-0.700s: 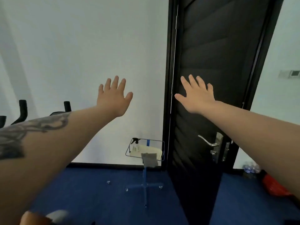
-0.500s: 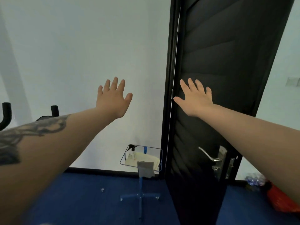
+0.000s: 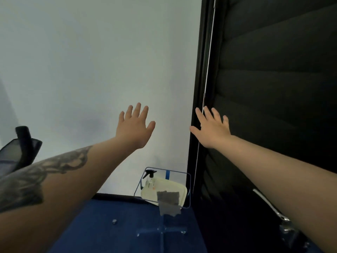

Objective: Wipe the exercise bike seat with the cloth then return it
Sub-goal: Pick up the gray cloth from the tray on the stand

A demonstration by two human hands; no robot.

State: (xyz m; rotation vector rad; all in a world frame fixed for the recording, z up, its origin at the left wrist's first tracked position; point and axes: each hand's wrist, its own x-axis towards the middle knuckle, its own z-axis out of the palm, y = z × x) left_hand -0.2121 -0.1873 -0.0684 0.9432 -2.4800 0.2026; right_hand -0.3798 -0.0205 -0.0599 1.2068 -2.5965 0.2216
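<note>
Both hands are stretched out ahead of us, fingers spread wide and holding nothing: our left hand [image 3: 135, 126] is raised against the white wall [image 3: 82, 70], our right hand [image 3: 212, 127] at the edge of the black door [image 3: 273, 79]. Below the hands, left of the door, we see a wire-rimmed table [image 3: 189, 187] on the blue floor [image 3: 118, 225]. A grey cloth [image 3: 169, 202] drapes over its front rim, near a spray bottle [image 3: 149, 178].
</note>
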